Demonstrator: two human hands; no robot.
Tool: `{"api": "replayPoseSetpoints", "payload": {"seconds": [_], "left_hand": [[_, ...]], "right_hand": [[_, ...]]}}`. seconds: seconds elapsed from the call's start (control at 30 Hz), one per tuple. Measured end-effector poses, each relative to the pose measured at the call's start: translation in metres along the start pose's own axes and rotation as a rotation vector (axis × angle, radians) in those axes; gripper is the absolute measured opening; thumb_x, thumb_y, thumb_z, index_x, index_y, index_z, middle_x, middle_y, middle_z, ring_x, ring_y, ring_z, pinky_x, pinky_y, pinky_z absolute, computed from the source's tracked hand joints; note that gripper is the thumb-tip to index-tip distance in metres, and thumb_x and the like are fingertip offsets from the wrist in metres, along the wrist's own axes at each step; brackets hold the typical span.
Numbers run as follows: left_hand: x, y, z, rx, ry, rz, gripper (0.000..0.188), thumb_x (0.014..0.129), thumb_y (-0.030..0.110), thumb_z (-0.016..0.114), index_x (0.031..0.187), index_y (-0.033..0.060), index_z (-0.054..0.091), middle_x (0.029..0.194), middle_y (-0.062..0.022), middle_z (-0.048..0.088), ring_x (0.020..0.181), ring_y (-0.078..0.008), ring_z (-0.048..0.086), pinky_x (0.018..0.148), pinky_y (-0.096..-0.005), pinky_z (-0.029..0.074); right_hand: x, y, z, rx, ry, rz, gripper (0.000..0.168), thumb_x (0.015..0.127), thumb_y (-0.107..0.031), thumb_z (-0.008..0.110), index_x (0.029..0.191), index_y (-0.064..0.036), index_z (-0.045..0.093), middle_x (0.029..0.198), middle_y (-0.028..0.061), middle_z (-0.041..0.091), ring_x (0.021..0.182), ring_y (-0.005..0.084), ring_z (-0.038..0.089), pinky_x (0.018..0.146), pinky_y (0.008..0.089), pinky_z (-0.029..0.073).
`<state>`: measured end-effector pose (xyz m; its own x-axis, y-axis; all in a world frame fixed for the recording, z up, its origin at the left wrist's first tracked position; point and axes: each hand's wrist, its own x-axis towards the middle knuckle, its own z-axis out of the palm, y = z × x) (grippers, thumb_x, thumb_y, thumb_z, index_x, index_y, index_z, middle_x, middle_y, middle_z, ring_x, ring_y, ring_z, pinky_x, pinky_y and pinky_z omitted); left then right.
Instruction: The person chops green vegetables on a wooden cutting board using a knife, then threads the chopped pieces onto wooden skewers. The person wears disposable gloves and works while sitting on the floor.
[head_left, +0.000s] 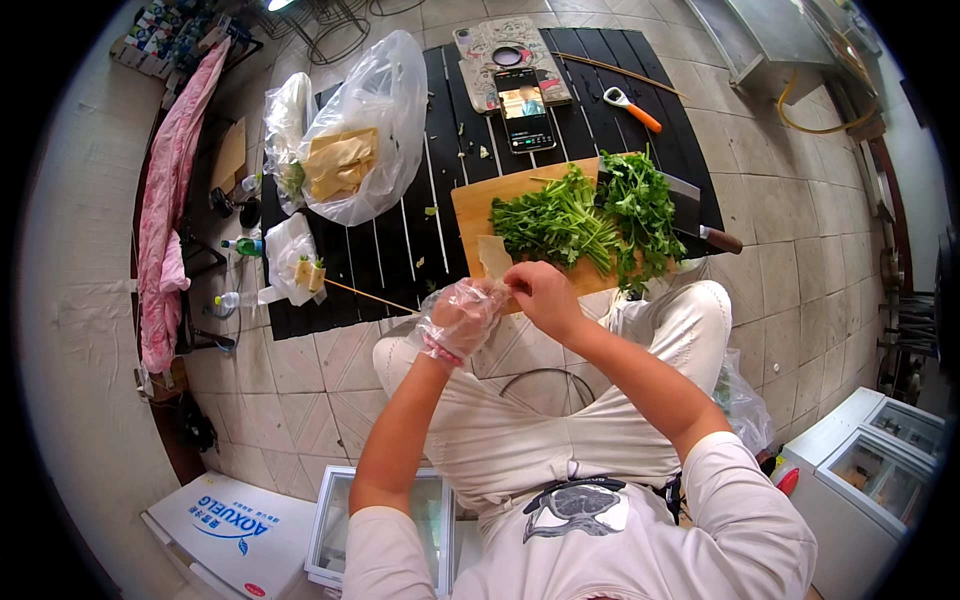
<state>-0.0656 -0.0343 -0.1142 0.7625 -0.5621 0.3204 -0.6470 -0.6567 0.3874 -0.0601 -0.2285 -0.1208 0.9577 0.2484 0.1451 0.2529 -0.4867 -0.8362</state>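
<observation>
My left hand, in a clear plastic glove, is at the near edge of the wooden cutting board. My bare right hand meets its fingertips; whatever lies between them is hidden. A pale tofu-skin sheet stands just beyond the fingers. Chopped green herbs and leafy cilantro cover much of the board, with a cleaver at its right. At the left, rolled pieces with green tips sit on a thin skewer over a plastic bag.
On the black slatted table, a large plastic bag holds folded tofu-skin sheets. Across the back are a smartphone, a patterned case, an orange-handled peeler and loose skewers. Glass-lidded cabinets stand low at both sides.
</observation>
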Motion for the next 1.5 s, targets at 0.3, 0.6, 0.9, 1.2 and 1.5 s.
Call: {"api": "replayPoseSetpoints", "payload": {"seconds": [0.3,0.6,0.9,1.2,1.5], "left_hand": [[0.011,-0.006,0.001,0.015,-0.051,-0.104,0.014,0.078,0.015,0.077,0.091,0.0126,0.072,0.086,-0.0065,0.068,0.080,-0.0291,0.065,0.070,-0.0413,0.055],[0.011,0.001,-0.003,-0.026,0.108,-0.031,0.012,0.085,0.016,0.075,0.097,0.0152,0.074,0.086,-0.0048,0.069,0.082,-0.0277,0.066,0.066,-0.0391,0.056],[0.019,-0.010,0.001,0.028,-0.021,-0.127,0.008,0.082,0.016,0.075,0.090,0.0129,0.073,0.087,-0.0075,0.069,0.083,-0.0304,0.065,0.068,-0.0412,0.055],[0.032,-0.018,-0.010,-0.106,-0.060,-0.311,0.011,0.086,0.015,0.071,0.094,0.0083,0.073,0.090,-0.0128,0.070,0.083,-0.0343,0.067,0.071,-0.0450,0.054],[0.014,-0.006,-0.004,-0.033,0.168,-0.149,0.022,0.083,0.010,0.074,0.105,0.0117,0.074,0.100,-0.0086,0.073,0.090,-0.0307,0.069,0.076,-0.0404,0.058]], "right_hand": [[-0.009,0.013,-0.003,-0.161,0.029,-0.426,0.030,0.074,0.001,0.070,0.102,-0.007,0.065,0.094,0.0086,0.068,0.092,0.0304,0.063,0.084,0.0416,0.052],[0.008,0.001,-0.002,0.001,-0.042,-0.005,0.014,0.081,0.000,0.068,0.094,-0.004,0.067,0.085,0.0130,0.069,0.086,0.0325,0.065,0.078,0.0415,0.053],[0.004,0.001,0.000,-0.149,0.104,-0.279,0.018,0.078,-0.002,0.069,0.096,-0.005,0.068,0.086,0.0105,0.069,0.090,0.0299,0.065,0.081,0.0408,0.052],[0.011,0.007,-0.002,-0.140,0.046,-0.250,0.015,0.078,0.001,0.071,0.092,-0.004,0.068,0.083,0.0103,0.068,0.084,0.0308,0.065,0.079,0.0415,0.052],[0.030,0.009,0.001,-0.039,-0.085,0.056,0.010,0.082,-0.001,0.065,0.091,-0.004,0.068,0.084,0.0126,0.070,0.085,0.0318,0.066,0.076,0.0416,0.053]]}}
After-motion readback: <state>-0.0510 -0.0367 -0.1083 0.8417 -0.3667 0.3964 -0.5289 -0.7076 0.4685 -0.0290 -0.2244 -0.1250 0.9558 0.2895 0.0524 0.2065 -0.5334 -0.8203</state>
